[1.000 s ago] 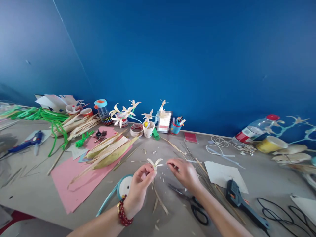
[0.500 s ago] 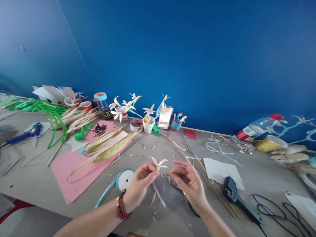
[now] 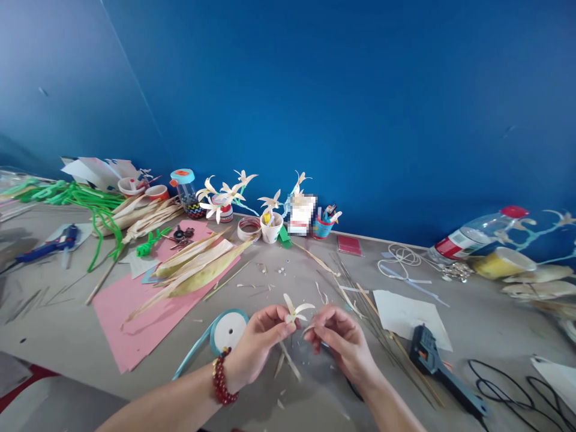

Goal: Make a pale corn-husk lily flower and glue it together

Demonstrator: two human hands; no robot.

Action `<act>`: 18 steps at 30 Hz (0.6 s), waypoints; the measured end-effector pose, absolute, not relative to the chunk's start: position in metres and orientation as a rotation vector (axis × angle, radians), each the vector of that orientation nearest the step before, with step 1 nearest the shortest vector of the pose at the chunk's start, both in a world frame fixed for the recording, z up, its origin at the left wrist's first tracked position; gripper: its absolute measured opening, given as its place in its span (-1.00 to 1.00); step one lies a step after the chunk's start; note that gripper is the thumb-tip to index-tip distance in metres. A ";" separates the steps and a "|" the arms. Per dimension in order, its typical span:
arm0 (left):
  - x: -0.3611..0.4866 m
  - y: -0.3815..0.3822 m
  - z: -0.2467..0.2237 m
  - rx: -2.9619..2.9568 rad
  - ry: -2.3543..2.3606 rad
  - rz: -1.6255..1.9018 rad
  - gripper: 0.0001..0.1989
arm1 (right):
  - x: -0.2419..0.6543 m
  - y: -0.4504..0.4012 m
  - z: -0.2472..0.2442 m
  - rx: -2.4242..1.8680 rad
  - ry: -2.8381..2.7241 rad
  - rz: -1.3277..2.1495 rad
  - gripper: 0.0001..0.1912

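Between the thumb and fingers of my left hand [image 3: 269,336] is a small pale flower [image 3: 296,309] with narrow, pointed petals, held by its base. My right hand [image 3: 339,336] pinches a small pale petal [image 3: 308,329] just to the flower's right; whether the two touch I cannot tell. Beside my left wrist lies a roll of light blue ribbon [image 3: 230,331], its loose end trailing toward me. Cut husk strips [image 3: 290,360] and small scraps lie on the table below my hands.
Corn husks [image 3: 202,270] rest on pink paper [image 3: 135,306] at left. A dark glue gun [image 3: 443,372] with a black cord lies at right, near white paper [image 3: 411,312]. Finished flowers [image 3: 231,193], cups and a bottle [image 3: 479,234] stand along the blue wall. A blue glue gun [image 3: 49,245] lies far left.
My right hand has come closer to the flower, its fingers more curled around the petal. The flower has tilted and shifted slightly to the right in my left hand.
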State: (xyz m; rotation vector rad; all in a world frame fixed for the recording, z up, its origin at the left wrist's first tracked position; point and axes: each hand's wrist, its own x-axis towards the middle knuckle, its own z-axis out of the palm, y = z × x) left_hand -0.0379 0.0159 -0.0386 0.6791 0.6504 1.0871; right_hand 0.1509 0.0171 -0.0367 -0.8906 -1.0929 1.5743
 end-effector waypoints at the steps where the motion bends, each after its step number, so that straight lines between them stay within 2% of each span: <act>1: -0.038 0.016 -0.039 0.690 0.641 1.083 -0.83 | 0.151 0.017 -0.037 -0.884 -1.107 1.568 -0.79; 12: -0.038 0.016 -0.045 0.734 0.671 1.055 -0.82 | 0.153 0.015 -0.036 -0.819 -1.221 1.493 -0.87; 18: -0.038 0.016 -0.044 0.700 0.694 0.999 -0.79 | 0.154 0.015 -0.033 -0.899 -1.261 1.403 -0.83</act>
